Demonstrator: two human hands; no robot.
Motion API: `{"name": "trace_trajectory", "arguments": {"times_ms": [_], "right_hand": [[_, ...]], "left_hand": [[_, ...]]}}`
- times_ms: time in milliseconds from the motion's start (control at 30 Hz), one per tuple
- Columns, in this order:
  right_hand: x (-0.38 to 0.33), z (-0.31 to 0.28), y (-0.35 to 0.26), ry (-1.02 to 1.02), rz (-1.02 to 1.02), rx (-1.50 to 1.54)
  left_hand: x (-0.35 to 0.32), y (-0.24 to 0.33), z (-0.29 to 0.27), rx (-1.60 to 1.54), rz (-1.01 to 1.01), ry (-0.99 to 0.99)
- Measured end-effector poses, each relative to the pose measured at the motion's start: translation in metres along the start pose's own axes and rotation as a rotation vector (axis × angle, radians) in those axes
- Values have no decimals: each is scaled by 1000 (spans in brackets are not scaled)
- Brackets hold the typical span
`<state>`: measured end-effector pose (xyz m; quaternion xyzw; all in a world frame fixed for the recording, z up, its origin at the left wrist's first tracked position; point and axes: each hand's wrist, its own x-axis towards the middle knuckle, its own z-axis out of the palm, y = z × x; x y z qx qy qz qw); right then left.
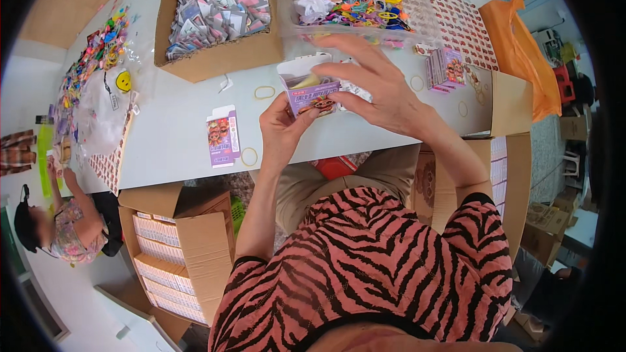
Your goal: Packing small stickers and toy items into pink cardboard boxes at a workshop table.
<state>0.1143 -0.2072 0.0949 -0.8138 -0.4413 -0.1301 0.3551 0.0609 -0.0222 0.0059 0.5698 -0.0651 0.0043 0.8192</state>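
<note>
With the left hand [282, 132] gripping the small purple carton [312, 88] from below above the white table [176, 124] and the right hand [375, 85] spread over its open top, I judge a firm lower grip keeps the flap [301, 65] clear for filling.

A white worktable [176, 124] stands on a pale floor [72, 293], with open cardboard cartons [195, 234] beside it and daylight throughout.
</note>
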Motion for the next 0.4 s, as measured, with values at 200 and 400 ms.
{"name": "trace_trajectory", "arguments": {"times_ms": [200,400], "right_hand": [[-19,12,-4,109,199,308],[-25,17,-8,63,350,548]], "left_hand": [[-11,8,9,-90,-15,94],[-20,8,14,13,-58,39]]}}
